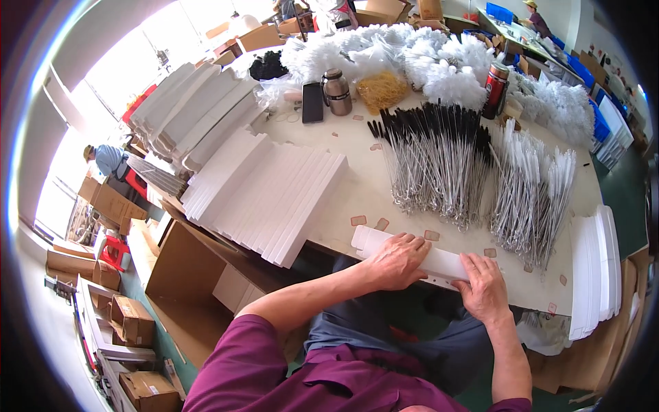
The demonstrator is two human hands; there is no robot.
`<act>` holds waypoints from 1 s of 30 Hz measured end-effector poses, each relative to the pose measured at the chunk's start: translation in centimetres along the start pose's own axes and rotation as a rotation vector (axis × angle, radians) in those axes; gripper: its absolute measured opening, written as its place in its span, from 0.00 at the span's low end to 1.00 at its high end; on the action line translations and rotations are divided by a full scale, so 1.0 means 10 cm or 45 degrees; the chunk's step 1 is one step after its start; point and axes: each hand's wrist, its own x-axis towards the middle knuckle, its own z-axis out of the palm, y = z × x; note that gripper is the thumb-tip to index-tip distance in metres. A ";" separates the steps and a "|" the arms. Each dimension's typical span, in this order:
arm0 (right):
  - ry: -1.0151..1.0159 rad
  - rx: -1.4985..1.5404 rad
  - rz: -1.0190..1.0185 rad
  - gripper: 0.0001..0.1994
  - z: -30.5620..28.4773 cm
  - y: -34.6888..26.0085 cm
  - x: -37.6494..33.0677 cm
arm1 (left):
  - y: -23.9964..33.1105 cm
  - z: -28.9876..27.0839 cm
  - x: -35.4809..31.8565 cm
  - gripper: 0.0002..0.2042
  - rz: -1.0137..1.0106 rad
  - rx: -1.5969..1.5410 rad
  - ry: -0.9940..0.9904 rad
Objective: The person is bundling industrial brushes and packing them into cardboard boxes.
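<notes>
We press our left hand (397,262) flat on a long white card sleeve (439,261) at the near edge of the desk (364,185). Our right hand (484,287) pinches its right end. Bundles of wire sticks (439,161) lie behind.

white flat carton (412,255) under both hands. table (357,185) cream, dotted with small tan patches. stacked white sleeves (268,196). wire stems, black-tipped bundle (432,154); white-tipped bundle (532,185). white fluffy heap (412,51). steel-grey flask (336,91), red can (495,89), black phone (312,102). maroon shirt (274,374). brown cardboard box (185,275). green floor (625,199).
</notes>
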 end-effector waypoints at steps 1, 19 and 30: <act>0.003 -0.003 -0.006 0.30 0.04 0.04 0.00 | -0.01 0.04 0.02 0.30 -0.001 0.004 0.006; 0.021 0.011 -0.036 0.31 0.33 -0.05 -0.16 | 0.03 0.45 -0.30 0.39 -0.031 0.170 0.159; -0.156 -0.090 0.148 0.42 0.48 -0.16 -0.23 | 0.02 0.53 -0.36 0.45 -0.037 0.317 -0.032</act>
